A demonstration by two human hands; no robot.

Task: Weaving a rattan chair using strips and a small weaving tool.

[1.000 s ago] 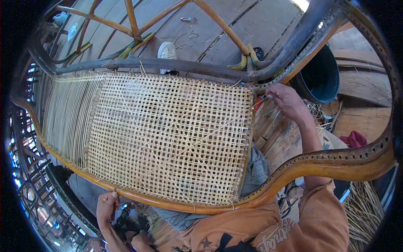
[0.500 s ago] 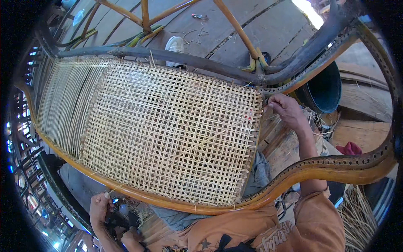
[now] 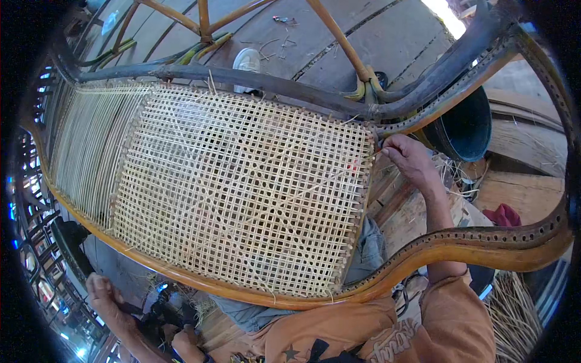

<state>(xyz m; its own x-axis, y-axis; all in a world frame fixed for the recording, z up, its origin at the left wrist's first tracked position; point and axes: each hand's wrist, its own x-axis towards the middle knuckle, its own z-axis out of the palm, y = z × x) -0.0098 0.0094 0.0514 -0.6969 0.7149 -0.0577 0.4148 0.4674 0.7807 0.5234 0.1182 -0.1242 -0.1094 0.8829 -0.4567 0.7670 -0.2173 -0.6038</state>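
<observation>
A woven cane panel (image 3: 242, 193) fills the middle of a bent rattan chair frame, with an open square mesh crossed by some diagonal strands. At its right edge, my right hand (image 3: 411, 158) pinches a thin cane strand (image 3: 377, 152); the fingertips hide most of it. My left hand (image 3: 104, 296) is off the frame at the lower left, beyond the glossy front rail (image 3: 200, 281). Its fingers are loosely bent and apart, and no strand shows in them. Left of the mesh, parallel cane strands (image 3: 88, 151) run across without a full weave.
Curving rattan arms with a drilled rail (image 3: 484, 235) surround my right forearm. A dark bucket (image 3: 466, 130) stands beyond my right hand. Loose cane strips (image 3: 514, 308) lie at lower right, near a dark red cloth (image 3: 503, 215). A white shoe (image 3: 247, 63) rests behind the frame.
My left hand has moved left and outward from the front rail; the strand it held over the rail no longer shows there. My right hand stays at the panel's edge. The frame has shifted slightly left.
</observation>
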